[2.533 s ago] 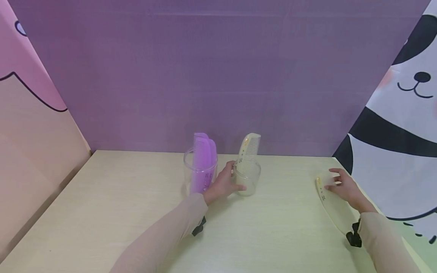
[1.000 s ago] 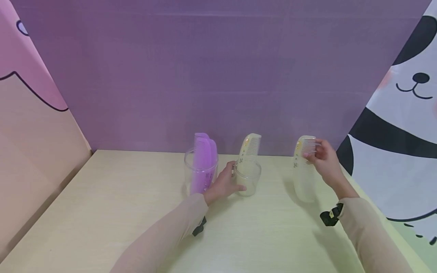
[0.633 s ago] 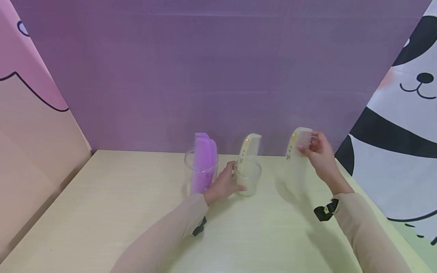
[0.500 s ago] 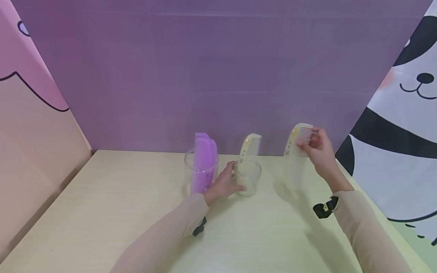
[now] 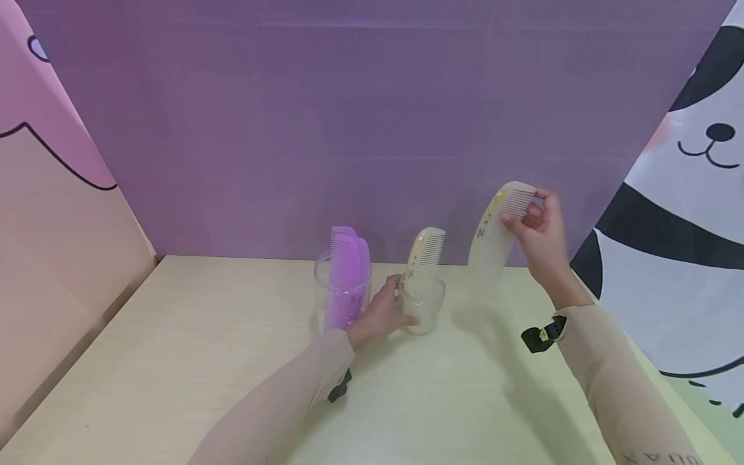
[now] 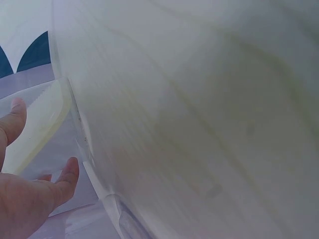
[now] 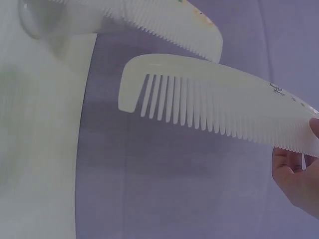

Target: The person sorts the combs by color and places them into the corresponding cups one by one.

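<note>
My right hand (image 5: 545,242) pinches a cream comb (image 5: 487,236) by its upper end, thumb in front. The comb hangs tilted above the table, its lower end pointing down and left. In the right wrist view the same comb (image 7: 199,92) shows its wide teeth, with the fingers on its far end. My left hand (image 5: 380,315) holds a clear cup (image 5: 429,318) from its left side; thumb and fingers curve round it. One cream comb (image 5: 420,261) stands in that cup, leaning right. Left of it, purple combs (image 5: 345,268) stand in another clear cup (image 5: 318,287).
The pale wooden table (image 5: 203,336) meets a purple backdrop (image 5: 372,129) behind the cups. A panda-print panel (image 5: 686,239) flanks the right side, and a pink cartoon panel (image 5: 52,129) the left. The purple combs' cup stands close to my left wrist.
My right hand picked the cream comb up from the table at the right, then raised it and carried it left. The left hand and both cups have stayed in place.
</note>
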Tool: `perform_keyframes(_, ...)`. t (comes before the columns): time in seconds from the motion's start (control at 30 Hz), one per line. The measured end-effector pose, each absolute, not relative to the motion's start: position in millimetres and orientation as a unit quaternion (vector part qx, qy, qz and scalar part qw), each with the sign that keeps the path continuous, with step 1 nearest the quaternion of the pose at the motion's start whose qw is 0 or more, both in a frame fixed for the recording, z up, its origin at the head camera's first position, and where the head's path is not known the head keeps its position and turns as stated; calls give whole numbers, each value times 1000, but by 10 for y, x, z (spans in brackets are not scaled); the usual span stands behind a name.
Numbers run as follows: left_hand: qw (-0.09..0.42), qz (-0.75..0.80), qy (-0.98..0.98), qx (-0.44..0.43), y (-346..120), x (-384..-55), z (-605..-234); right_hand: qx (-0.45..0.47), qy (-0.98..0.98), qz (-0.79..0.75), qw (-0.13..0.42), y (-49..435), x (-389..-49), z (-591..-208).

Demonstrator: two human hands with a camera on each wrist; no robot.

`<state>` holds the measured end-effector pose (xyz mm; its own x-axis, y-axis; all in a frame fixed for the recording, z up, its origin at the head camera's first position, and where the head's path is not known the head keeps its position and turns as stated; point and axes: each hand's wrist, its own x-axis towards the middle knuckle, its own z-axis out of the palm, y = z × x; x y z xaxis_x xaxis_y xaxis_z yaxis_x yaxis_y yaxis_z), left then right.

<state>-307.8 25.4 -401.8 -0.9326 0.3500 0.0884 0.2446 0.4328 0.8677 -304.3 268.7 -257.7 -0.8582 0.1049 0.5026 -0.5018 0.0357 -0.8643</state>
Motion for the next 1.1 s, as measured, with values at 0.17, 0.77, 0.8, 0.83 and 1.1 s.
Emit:
perform_keyframes(0.17, 50, 498, 848, 175, 249, -3089, -4022, 167, -641, 715, 222, 2548, -3079, -2479)
perform_keyframes(0.77, 49, 502, 844, 182, 233, -3107, -4046, 208, -610, 740, 190, 2086, -3155, -2500)
perform_keyframes(0.8, 48, 502, 844, 182, 234, -3106, -4044, 207, -615, 737, 190, 2070, -3157, -2513)
perform_keyframes(0.83, 46, 501, 845, 183, 235, -3106, -4045, 207, -618, 735, 189, 2056, -3163, -2531)
perform_keyframes(1.1, 38, 503, 842, 190, 241, -3103, -4052, 204, -640, 719, 178, 2000, -3201, -2720)
